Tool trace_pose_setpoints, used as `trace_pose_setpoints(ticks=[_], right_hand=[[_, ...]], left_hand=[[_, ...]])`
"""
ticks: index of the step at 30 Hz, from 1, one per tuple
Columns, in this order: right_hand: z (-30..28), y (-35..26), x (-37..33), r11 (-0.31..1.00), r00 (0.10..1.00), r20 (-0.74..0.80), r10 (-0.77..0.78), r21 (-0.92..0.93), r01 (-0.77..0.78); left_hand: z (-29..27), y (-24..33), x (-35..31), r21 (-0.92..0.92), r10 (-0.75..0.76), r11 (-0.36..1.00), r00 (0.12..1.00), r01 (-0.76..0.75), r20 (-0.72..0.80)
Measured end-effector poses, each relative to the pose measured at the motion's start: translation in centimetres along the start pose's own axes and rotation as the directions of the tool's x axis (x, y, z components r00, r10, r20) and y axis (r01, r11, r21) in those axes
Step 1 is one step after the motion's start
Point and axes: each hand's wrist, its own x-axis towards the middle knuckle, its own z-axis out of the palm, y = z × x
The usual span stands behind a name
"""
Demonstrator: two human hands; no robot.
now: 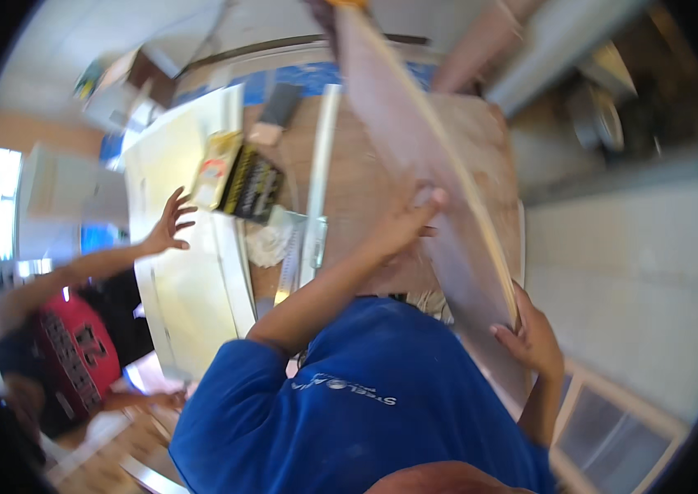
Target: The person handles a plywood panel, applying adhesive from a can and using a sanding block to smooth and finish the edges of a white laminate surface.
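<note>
A long, thin wooden board (415, 132) stands tilted on edge in front of me, its pale edge running from the top toward my right side. My right hand (534, 333) grips its near edge, thumb on the face side. Against or just in front of the broad face is my left hand (410, 218), fingers apart and somewhat blurred; I cannot tell whether it touches. Under the board lies a brown wooden worktable (489, 132). At the top, a blurred arm of another person (485, 45) reaches in near the board's far end.
On the left, a co-worker in a red and black shirt (77, 346) stretches out an open hand (172, 222) over cream panels (176, 288). A yellow and black box (242, 177), a grey block (281, 103) and a pale strip (320, 173) lie nearby. A framed panel (612, 428) stands lower right.
</note>
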Motion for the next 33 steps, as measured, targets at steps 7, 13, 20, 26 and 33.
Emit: trace_pose_setpoints(ticks=[7, 13, 20, 26, 33], right_hand=[[-1.6, 15.6, -11.9, 0.850, 0.958, 0.156, -0.241, 0.510, 0.131], [9.9, 33.9, -13.1, 0.604, 0.888, -0.025, 0.459, 0.742, -0.291], [19.3, 39.7, -7.9, -0.046, 0.793, 0.074, 0.605, 0.997, -0.059], [21.6, 41.1, -4.8, 0.156, 0.779, -0.056, 0.625, 0.986, -0.054], [23.5, 40.3, -1.5, 0.285, 0.792, 0.007, 0.610, 0.931, -0.228]], left_hand=[[6.4, -0.6, -2.9, 0.043, 0.006, 0.999, 0.994, -0.002, -0.110], [11.1, -3.1, -0.8, 0.424, 0.087, 0.905, 0.964, 0.028, -0.249], [11.6, -2.6, 1.4, 0.425, 0.029, 0.899, 0.956, 0.103, -0.293], [13.2, -1.5, -0.5, 0.511, 0.098, 0.856, 0.950, 0.071, -0.296], [11.2, 0.8, -2.4, 0.494, 0.291, 0.863, 0.907, -0.110, -0.306]])
